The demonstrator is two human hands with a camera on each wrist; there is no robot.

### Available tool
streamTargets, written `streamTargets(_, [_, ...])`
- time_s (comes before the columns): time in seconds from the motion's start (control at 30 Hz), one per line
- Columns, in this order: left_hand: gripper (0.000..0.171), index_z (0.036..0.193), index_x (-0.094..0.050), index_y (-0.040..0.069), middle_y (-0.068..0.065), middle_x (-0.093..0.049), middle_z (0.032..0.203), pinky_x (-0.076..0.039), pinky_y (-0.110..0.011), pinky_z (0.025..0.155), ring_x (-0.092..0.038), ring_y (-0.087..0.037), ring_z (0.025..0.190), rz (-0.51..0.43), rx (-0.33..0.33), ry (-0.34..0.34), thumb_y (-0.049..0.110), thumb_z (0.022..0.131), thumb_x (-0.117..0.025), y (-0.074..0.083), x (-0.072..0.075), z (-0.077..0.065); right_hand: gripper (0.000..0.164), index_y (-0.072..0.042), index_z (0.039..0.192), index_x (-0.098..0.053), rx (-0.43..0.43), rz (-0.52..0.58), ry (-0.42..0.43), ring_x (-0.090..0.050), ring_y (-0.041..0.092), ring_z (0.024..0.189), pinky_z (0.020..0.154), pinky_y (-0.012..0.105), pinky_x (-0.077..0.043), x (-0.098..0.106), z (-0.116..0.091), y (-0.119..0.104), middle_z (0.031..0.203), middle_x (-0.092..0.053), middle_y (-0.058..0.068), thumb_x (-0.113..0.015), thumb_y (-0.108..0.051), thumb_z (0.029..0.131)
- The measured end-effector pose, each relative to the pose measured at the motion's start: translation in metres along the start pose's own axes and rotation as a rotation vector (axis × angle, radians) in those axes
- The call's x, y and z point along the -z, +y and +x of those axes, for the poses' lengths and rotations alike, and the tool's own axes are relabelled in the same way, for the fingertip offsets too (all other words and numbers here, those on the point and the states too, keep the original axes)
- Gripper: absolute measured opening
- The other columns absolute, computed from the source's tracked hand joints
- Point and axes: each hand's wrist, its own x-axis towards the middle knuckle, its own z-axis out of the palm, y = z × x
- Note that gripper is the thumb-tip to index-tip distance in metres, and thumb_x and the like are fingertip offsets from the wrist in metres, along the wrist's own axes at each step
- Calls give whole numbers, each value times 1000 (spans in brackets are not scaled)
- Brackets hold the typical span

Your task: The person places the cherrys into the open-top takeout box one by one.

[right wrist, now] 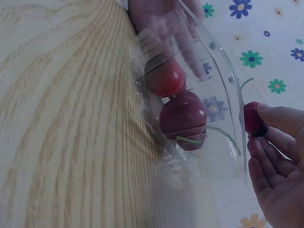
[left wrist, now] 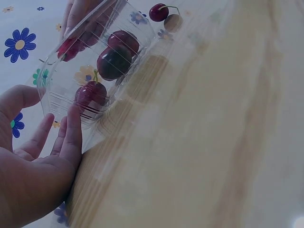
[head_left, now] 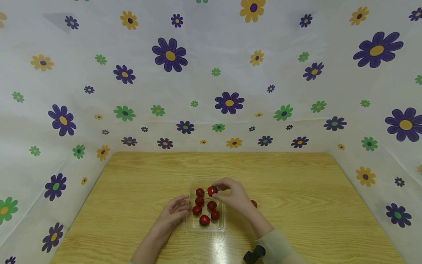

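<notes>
A clear plastic container (head_left: 215, 228) with several dark red cherries (head_left: 204, 220) in it sits on the table. My right hand (head_left: 234, 196) pinches one cherry (right wrist: 255, 119) between thumb and fingertips at the far right part of the container. In the right wrist view that cherry is level with the rim, its green stem pointing up. My left hand (head_left: 173, 213) lies along the container's left side, fingers fairly straight and fingertips right at the wall (left wrist: 95, 114). A further cherry (head_left: 254, 203) rests on the table right of the container, partly hidden by my right wrist.
The wooden table (head_left: 296, 205) extends to both sides and behind the container. A white cloth with printed flowers (head_left: 197, 84) hangs behind it and at both sides. A black device (head_left: 254, 254) is strapped near my right sleeve (head_left: 277, 245).
</notes>
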Motion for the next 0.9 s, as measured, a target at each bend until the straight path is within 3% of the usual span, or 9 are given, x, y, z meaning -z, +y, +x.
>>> streamTargets(0.27, [66, 157, -42, -1, -23, -53, 151, -53, -22, 100, -61, -12, 124, 5, -1, -8, 2, 96, -68, 0, 0, 1, 25, -5, 117, -76, 51, 3, -39, -72, 29, 104, 97, 48, -60, -8, 2, 0, 113, -76, 10, -81, -8, 93])
streamTargets(0.9, [65, 156, -43, 0, -23, -53, 152, -53, -22, 100, -61, -16, 127, 1, 2, 6, 2, 97, -69, 0, -1, 0, 28, -6, 115, -76, 78, -199, -44, -70, 22, 104, 97, 43, -60, -22, 1, 3, 111, -75, 4, -83, -1, 88])
